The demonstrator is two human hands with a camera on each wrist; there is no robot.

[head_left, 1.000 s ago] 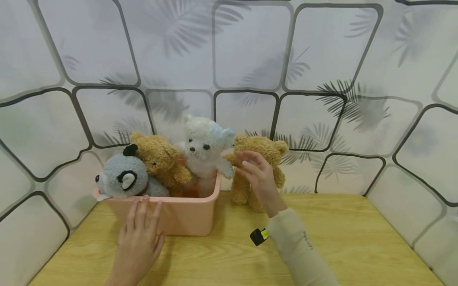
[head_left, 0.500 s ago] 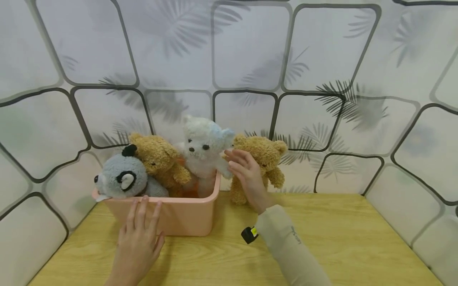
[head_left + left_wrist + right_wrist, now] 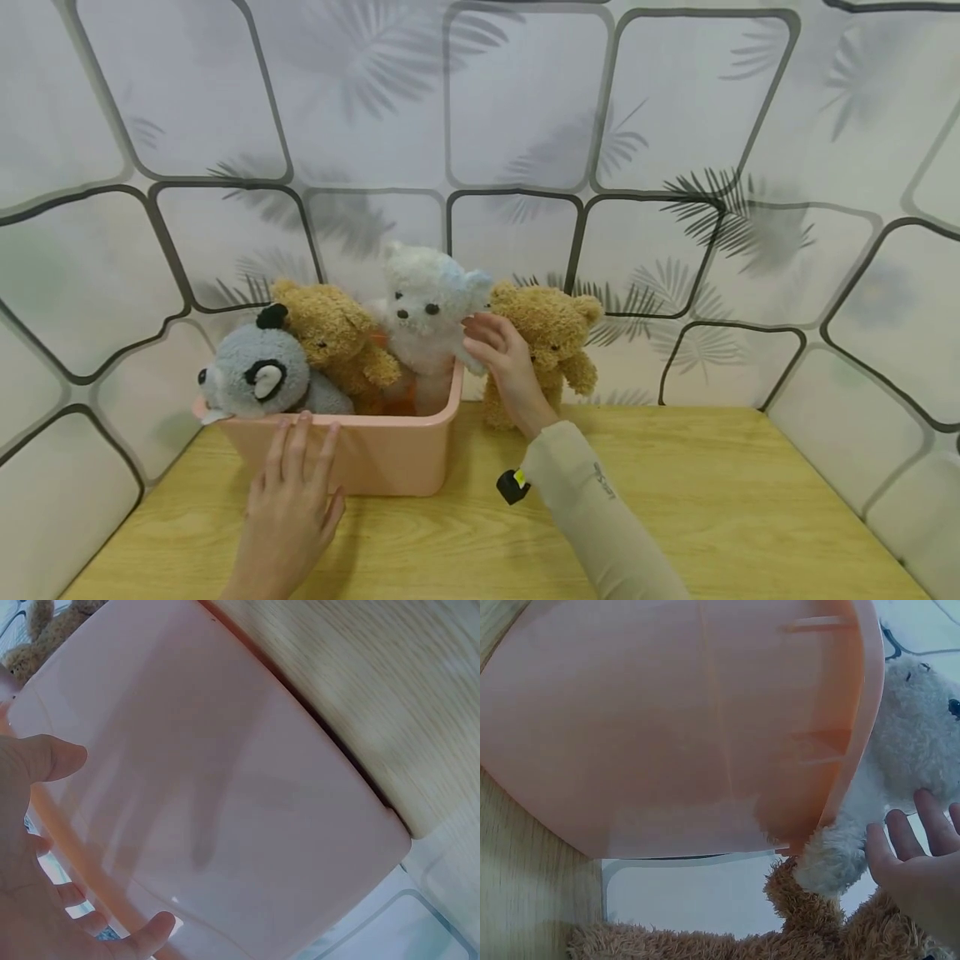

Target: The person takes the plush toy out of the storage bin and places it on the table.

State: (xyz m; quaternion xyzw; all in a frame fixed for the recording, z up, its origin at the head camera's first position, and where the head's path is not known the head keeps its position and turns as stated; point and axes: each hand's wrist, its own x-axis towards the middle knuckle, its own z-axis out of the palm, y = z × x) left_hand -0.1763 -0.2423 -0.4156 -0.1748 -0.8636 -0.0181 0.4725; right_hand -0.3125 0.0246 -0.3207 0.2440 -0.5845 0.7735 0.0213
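We log the right hand loose, fingers extended beside the white bear; whether they touch, we cannot tell. Left hand: near-straight fingers laid on the pink bin's rim. White bear: in bin, right hand's ten o'clock. Upright brown bear: two o'clock, outside. Grey plush: bin's ten o'clock.

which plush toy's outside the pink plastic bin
The brown plush bear right of the bin; the grey toy, white toy and other brown bear are inside.

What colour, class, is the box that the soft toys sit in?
Peachy pink; the box shows best in the head view.
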